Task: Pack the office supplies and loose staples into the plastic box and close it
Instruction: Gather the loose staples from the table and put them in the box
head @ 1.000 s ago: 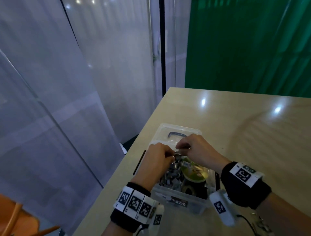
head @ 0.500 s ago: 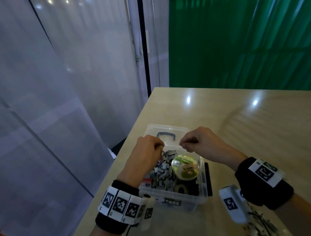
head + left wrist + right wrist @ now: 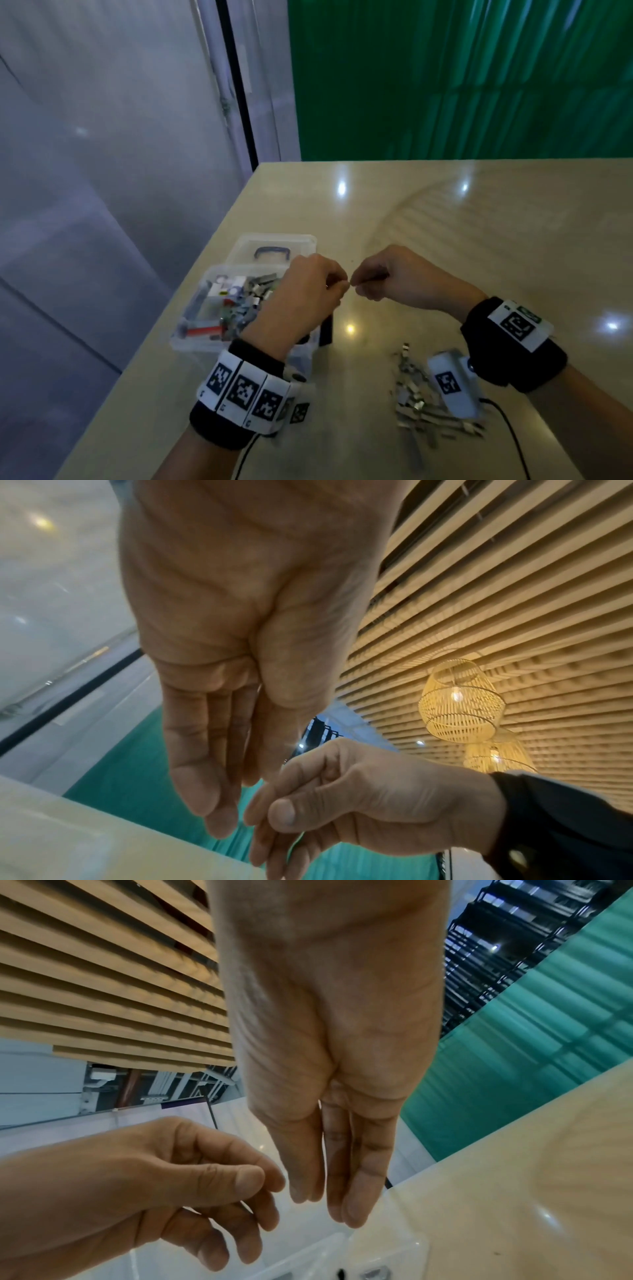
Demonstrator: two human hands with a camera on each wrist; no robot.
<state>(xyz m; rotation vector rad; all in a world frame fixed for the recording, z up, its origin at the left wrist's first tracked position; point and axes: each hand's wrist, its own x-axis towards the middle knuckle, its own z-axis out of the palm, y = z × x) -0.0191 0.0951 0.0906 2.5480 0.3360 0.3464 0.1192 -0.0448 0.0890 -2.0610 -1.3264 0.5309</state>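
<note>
Already the plastic box (image 3: 219,342) is well filled: it stands open at the near left of the table (image 3: 445,240), holding a jumble of grey staple strips (image 3: 260,291), a red-and-white item and other small supplies too blurred to name. Its clear lid (image 3: 274,245), with a dark handle, lies touching the box's far side.

Just right of the box, both hands hover above the table with their fingertips nearly meeting. The left hand (image 3: 308,294) has thumb pressed to curled fingers, and something small and shiny glints there, likely a staple, though no view settles it. The right hand (image 3: 394,277) is likewise curled with thumb against fingers; whether it pinches anything I cannot tell, since the wrist views show only palms and fingertips.

Farther out, at the near right, a scattered pile of loose staples (image 3: 411,390) lies on the table, partly under the right wrist camera.

By my judgement the task is past halfway: the larger supplies appear packed, but that pile must be carried over, and the lid has yet to go on.
</note>
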